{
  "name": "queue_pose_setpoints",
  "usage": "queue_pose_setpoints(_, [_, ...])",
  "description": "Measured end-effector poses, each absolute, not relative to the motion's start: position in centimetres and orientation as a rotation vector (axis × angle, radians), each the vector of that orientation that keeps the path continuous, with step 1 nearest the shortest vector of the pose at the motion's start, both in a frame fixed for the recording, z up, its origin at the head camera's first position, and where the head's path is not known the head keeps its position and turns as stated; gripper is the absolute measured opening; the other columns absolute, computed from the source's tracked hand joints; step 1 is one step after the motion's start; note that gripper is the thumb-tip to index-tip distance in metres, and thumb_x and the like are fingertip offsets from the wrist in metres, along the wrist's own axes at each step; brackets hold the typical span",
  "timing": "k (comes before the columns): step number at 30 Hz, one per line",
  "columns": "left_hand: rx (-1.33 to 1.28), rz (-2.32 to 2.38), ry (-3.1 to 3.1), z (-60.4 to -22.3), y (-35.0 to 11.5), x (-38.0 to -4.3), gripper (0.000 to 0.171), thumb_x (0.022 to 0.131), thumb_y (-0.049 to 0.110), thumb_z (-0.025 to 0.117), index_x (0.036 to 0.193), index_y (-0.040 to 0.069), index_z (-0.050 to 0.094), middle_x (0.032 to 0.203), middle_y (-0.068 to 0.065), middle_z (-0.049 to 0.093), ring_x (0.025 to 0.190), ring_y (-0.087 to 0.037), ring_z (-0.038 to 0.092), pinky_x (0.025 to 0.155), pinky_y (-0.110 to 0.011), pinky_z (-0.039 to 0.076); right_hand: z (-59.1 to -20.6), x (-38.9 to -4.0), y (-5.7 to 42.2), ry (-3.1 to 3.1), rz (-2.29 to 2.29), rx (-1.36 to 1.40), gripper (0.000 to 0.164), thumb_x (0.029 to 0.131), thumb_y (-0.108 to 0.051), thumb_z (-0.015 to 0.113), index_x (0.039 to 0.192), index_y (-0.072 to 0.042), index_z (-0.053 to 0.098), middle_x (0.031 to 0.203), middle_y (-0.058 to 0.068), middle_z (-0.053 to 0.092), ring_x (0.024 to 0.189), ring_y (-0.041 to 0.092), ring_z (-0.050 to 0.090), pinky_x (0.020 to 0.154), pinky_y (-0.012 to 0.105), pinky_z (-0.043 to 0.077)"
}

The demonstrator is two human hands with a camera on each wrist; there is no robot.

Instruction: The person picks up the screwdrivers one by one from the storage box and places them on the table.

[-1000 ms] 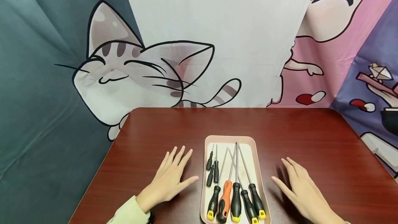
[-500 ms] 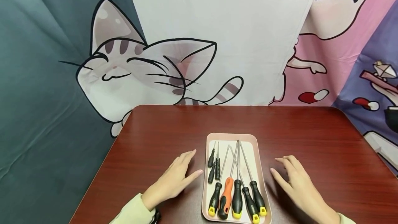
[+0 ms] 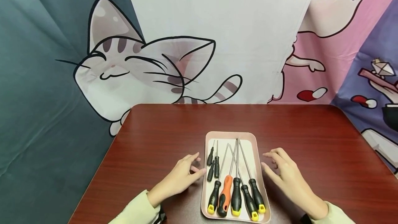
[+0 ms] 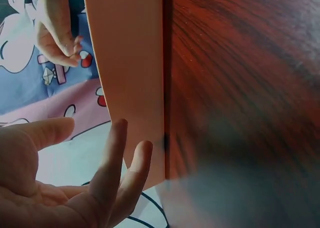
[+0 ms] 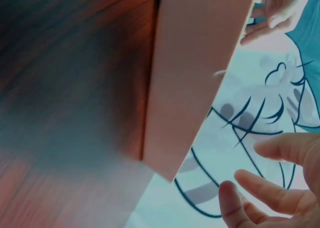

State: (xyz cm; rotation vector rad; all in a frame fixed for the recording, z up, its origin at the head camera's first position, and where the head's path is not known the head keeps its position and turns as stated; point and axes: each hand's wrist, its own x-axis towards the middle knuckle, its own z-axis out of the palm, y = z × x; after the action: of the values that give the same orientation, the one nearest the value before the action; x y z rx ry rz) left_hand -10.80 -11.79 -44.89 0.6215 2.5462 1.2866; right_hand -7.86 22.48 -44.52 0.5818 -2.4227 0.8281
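A shallow pink tray [image 3: 230,134] with a white inside lies on the table, filled with screwdrivers. An orange-and-black screwdriver [image 3: 226,193] is in the middle, among several black ones with yellow ends, such as this screwdriver [image 3: 236,196]. Small black screwdrivers [image 3: 216,167] occupy the tray's upper left. My left hand [image 3: 181,175] is at the left rim, thumb and fingers apart, holding nothing. Opposite it, my right hand [image 3: 287,175] reaches to the right rim with loosely bent fingers. Each wrist view shows the tray's outer side wall [image 4: 130,63] beside the fingers.
The reddish-brown wooden table [image 3: 161,127] stretches out around the tray. Behind its far edge hangs a cloth backdrop [image 3: 242,27] printed with a cartoon cat and other figures.
Both hands have moved inward from either side toward the tray, and the once flat, spread fingers have turned and bent at its sides. The screwdrivers lie as before.
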Motion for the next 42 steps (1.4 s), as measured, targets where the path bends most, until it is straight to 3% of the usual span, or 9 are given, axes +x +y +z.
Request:
queue_pose_setpoints(9, [0.564,1.321,2.519,-44.7,-11.3,-10.9,0.058,0.095,0.024,0.069,0.136,-0.012,0.049,0.118,-0.017,0.063,0.078,-0.015,0.069,0.064,-0.022,0.056,-44.0,-8.6,20.3,-2.469,1.030,0.676,0.024,0.077,0.007,0.077,0.097,-0.004,0.069,0.084,-0.005,0.057,0.067,0.000,0.056,0.052,0.016,0.051])
queue_pose_setpoints(18, [0.438,1.518,2.298,-45.0,-11.2,-10.9,0.057,0.093,0.013,0.071,0.136,-0.013,0.045,0.107,-0.019,0.066,0.062,-0.021,0.070,0.053,-0.038,0.061,-44.4,-9.3,19.0,-2.633,1.093,0.680,0.018,0.077,0.004,0.077,0.092,0.002,0.068,0.076,-0.002,0.061,0.063,0.004,0.057,0.052,0.022,0.053])
queue_pose_setpoints(22, [0.472,1.493,2.315,-45.3,-11.0,-11.2,0.058,0.092,0.013,0.072,0.136,-0.013,0.046,0.105,-0.017,0.067,0.062,-0.019,0.070,0.053,-0.037,0.061,-44.5,-9.3,18.7,-2.704,0.968,0.710,0.019,0.076,0.001,0.080,0.087,0.000,0.065,0.073,-0.002,0.056,0.063,0.006,0.053,0.052,0.021,0.049])
queue_pose_setpoints(27, [0.475,1.475,2.322,-45.8,-10.8,-11.3,0.055,0.090,0.010,0.074,0.133,-0.012,0.049,0.101,-0.014,0.067,0.062,-0.015,0.069,0.052,-0.033,0.061,-44.8,-9.0,18.1,-2.723,0.785,0.759,0.030,0.074,0.000,0.082,0.074,-0.010,0.054,0.067,-0.008,0.041,0.061,0.005,0.039,0.049,0.022,0.039])
queue_pose_setpoints(32, [0.465,1.494,2.294,-45.8,-10.7,-11.1,0.048,0.089,0.009,0.075,0.126,-0.010,0.052,0.094,-0.010,0.065,0.060,-0.014,0.067,0.053,-0.027,0.060,-44.6,-8.0,17.4,-2.754,0.590,0.760,0.036,0.071,0.002,0.079,0.068,-0.012,0.045,0.064,-0.005,0.042,0.052,0.015,0.049,0.042,0.028,0.042])
queue_pose_setpoints(36, [0.414,1.568,2.202,-45.8,-10.7,-11.0,0.045,0.090,0.007,0.073,0.124,-0.010,0.050,0.094,-0.012,0.063,0.061,-0.023,0.070,0.054,-0.031,0.061,-44.3,-7.4,17.0,-2.864,0.506,0.723,0.030,0.073,0.001,0.077,0.069,-0.008,0.049,0.065,0.002,0.047,0.051,0.026,0.055,0.039,0.034,0.044])
queue_pose_setpoints(42, [0.364,1.635,2.109,-46.2,-10.6,-11.1,0.042,0.090,0.001,0.069,0.124,-0.013,0.047,0.093,-0.015,0.063,0.064,-0.035,0.071,0.055,-0.037,0.062,-44.2,-7.3,16.9,-2.911,0.520,0.726,0.031,0.073,0.002,0.078,0.068,-0.008,0.049,0.064,0.002,0.048,0.052,0.024,0.054,0.040,0.033,0.043])
